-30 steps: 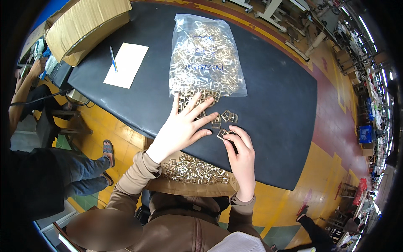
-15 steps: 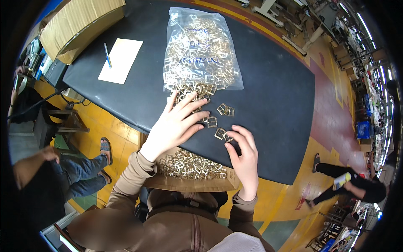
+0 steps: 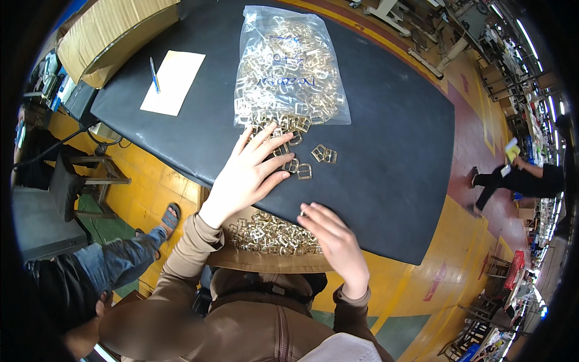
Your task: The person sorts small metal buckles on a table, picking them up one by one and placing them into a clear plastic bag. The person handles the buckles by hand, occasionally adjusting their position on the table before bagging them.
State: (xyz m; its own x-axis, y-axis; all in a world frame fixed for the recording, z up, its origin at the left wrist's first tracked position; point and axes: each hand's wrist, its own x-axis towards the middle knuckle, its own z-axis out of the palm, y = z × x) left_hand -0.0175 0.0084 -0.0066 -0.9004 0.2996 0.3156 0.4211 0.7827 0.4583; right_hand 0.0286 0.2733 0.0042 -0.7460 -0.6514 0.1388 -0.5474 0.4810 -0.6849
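Note:
My left hand (image 3: 250, 175) lies spread over a small heap of gold-coloured metal buckles (image 3: 295, 139) on the dark table, its fingers apart. The heap joins the mouth of a clear plastic bag (image 3: 289, 66) full of the same buckles. Beside the fingers is a loose buckle (image 3: 304, 172); a pair of buckles (image 3: 324, 154) lies farther right. At the near table edge, my right hand (image 3: 335, 238) is closed, its fingers together and pointing left. A glint of metal shows at its fingertips; the rest of what it holds is hidden.
Below the table edge, against my lap, an open cardboard box (image 3: 241, 260) holds many buckles. A pen (image 3: 154, 75) rests on a sheet of paper (image 3: 175, 90) at the left, near a large carton (image 3: 114, 36). One person stands at left; another walks at far right.
My right hand has moved left and toward me to the table edge, and the two buckles beneath it are gone from the tabletop. My left hand has barely moved. Both other people have shifted.

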